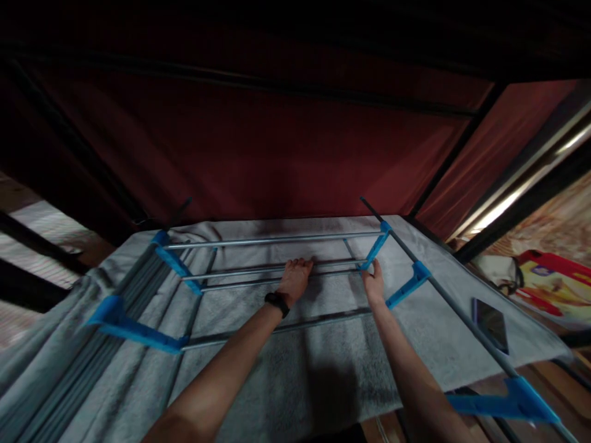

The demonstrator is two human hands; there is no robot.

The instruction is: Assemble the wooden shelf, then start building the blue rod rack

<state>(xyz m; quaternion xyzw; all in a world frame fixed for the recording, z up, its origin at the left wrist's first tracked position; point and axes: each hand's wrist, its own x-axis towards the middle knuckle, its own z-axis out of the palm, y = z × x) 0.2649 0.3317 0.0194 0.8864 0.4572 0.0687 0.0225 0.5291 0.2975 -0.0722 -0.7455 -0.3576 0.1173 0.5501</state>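
A metal rack of grey rods point(272, 241) with blue plastic connectors point(178, 264) stands over a grey cloth point(295, 369). My left hand point(295, 278), with a black watch on the wrist, is curled over a thin rod near the middle of the rack. My right hand point(373, 282) grips the frame right beside a blue connector point(375, 251) at the right end. Both arms reach forward over the cloth.
A dark red fabric wall point(277, 141) with black poles rises behind the rack. A dark phone point(490, 323) lies on the cloth at the right. More blue connectors sit at the lower left point(133, 329) and lower right point(512, 400). Colourful bags point(549, 280) lie at far right.
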